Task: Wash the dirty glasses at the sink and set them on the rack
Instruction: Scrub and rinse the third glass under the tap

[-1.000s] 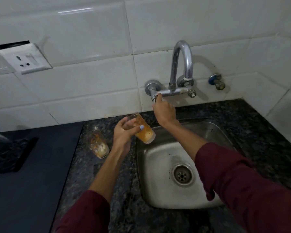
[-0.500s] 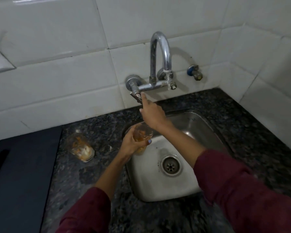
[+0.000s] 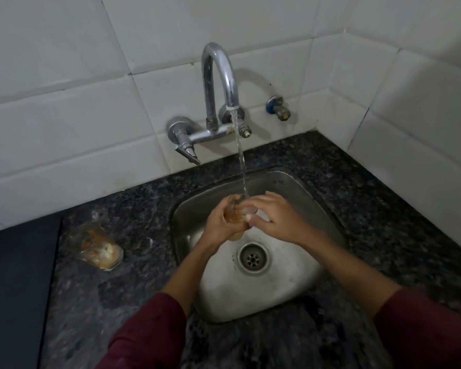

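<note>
Two hands held one glass [image 3: 236, 218] upright under the water: my left hand [image 3: 218, 225] wrapped it, right hand [image 3: 274, 222] pinched its rim.

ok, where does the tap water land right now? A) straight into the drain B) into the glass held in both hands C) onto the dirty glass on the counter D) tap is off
B: the stream from the curved chrome tap falls into the amber-stained clear glass, held over the steel sink by the left hand and right hand.

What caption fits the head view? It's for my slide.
Both hands, left hand and right hand, hold a dirty glass under the running tap.
</note>
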A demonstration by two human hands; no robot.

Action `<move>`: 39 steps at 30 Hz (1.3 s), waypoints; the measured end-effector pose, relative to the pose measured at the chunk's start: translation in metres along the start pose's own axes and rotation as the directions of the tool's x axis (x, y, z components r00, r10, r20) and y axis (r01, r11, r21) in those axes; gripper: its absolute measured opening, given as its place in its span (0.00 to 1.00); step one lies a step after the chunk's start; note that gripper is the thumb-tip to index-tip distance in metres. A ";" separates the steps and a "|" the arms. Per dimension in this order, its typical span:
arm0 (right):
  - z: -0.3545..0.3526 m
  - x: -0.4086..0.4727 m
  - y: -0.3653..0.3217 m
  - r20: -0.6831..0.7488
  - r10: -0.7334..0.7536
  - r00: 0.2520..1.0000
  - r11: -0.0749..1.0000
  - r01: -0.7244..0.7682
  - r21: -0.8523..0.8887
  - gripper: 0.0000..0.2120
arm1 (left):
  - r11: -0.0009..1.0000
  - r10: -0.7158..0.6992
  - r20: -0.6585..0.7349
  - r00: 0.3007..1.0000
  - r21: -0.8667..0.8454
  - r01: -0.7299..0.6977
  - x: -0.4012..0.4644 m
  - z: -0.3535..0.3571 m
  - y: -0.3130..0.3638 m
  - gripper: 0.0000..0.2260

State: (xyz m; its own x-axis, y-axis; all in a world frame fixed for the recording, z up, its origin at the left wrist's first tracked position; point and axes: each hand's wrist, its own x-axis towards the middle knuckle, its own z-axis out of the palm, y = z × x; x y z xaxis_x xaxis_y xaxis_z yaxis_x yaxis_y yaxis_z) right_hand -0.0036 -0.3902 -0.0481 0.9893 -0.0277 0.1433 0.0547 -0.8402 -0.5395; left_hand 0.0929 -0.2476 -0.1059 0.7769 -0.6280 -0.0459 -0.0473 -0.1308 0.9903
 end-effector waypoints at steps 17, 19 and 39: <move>0.000 0.039 -0.021 0.330 -0.122 0.936 0.989 0.088 0.117 0.12 | 0.703 -0.482 -0.135 0.866 -0.650 0.290 0.018 -0.013 0.013 0.15; -0.001 0.043 -0.019 0.350 -0.073 0.934 0.995 0.045 0.086 0.10 | 0.625 -0.547 0.013 0.837 -0.659 0.418 0.019 -0.014 0.014 0.18; -0.014 0.072 -0.029 0.739 0.186 0.648 0.525 -0.701 0.483 0.24 | 0.754 -0.346 -0.308 0.886 -0.654 0.067 0.022 0.000 0.010 0.06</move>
State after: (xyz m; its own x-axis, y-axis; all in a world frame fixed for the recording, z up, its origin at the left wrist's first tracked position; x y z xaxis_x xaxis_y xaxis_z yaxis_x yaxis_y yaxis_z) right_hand 0.0643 -0.3759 -0.0104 0.7512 0.2258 -0.6202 -0.5992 -0.1607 -0.7843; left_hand 0.1097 -0.2626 -0.0974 0.8982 -0.2751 -0.3428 0.4269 0.3607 0.8292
